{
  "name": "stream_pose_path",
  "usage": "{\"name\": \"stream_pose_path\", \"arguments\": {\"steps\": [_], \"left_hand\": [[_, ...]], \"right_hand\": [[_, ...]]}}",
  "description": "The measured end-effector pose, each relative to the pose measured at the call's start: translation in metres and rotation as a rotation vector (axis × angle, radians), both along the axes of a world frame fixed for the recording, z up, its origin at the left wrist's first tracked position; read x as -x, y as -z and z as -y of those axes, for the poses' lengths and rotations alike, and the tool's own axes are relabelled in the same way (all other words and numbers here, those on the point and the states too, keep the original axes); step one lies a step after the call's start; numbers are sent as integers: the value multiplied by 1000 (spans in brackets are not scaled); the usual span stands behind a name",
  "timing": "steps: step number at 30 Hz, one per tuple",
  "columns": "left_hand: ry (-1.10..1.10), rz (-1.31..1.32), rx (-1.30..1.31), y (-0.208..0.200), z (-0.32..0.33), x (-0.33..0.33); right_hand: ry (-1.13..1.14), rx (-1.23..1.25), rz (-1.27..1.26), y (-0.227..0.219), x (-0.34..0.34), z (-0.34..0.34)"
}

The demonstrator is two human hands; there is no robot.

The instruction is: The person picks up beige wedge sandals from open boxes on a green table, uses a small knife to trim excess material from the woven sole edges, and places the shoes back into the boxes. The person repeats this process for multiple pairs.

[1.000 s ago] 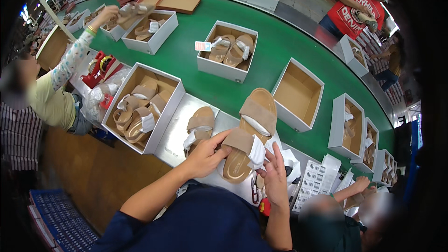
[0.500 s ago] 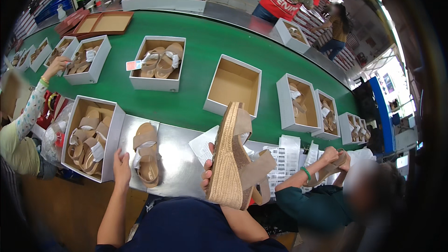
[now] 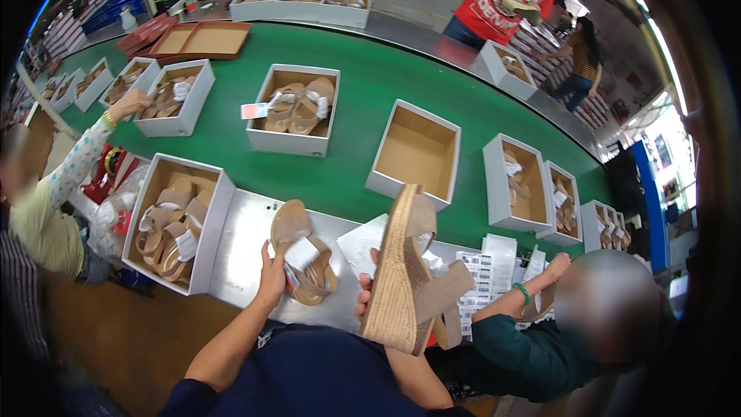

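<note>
In my right hand [image 3: 367, 287] is a tan wedge sandal [image 3: 395, 282], held upright with its woven-look sole side toward me. Its straps point right, and part of my hand is hidden behind it. My left hand [image 3: 272, 274] has closed on the near-left edge of a second tan sandal [image 3: 312, 266], which is tilted over the metal ledge with its insole up and white wrapping on the straps. A small coloured tag [image 3: 292, 278] shows by those fingers. Left of this hand stands a white shoe box [image 3: 220, 235] containing a pair of tan sandals.
On the green conveyor [image 3: 351, 58] stand an empty white box [image 3: 376, 179] and a box of sandals [image 3: 287, 141]. Printed sheets [image 3: 478, 278] lie right, by a co-worker's arm [image 3: 502, 305]. Another co-worker's hand [image 3: 131, 103] reaches into a box at left.
My left hand has gone from beside the second sandal to its edge, and that sandal is now turned and tilted. The wedge sandal stays in my right hand. The whole view has shifted.
</note>
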State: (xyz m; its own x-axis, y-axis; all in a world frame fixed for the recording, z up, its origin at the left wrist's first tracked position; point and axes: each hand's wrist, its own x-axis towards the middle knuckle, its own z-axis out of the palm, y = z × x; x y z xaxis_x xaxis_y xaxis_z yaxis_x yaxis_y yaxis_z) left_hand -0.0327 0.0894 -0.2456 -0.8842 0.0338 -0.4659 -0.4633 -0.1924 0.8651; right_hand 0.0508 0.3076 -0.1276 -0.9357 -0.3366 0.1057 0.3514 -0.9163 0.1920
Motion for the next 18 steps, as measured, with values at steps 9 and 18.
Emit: {"name": "stream_pose_path", "arguments": {"steps": [9, 18], "left_hand": [[354, 407, -1664, -106, 11, -26], [570, 302, -1828, -131, 5, -46]], "right_hand": [[-99, -220, 78, -8, -11, 17], [-327, -121, 233, -45, -15, 30]]}}
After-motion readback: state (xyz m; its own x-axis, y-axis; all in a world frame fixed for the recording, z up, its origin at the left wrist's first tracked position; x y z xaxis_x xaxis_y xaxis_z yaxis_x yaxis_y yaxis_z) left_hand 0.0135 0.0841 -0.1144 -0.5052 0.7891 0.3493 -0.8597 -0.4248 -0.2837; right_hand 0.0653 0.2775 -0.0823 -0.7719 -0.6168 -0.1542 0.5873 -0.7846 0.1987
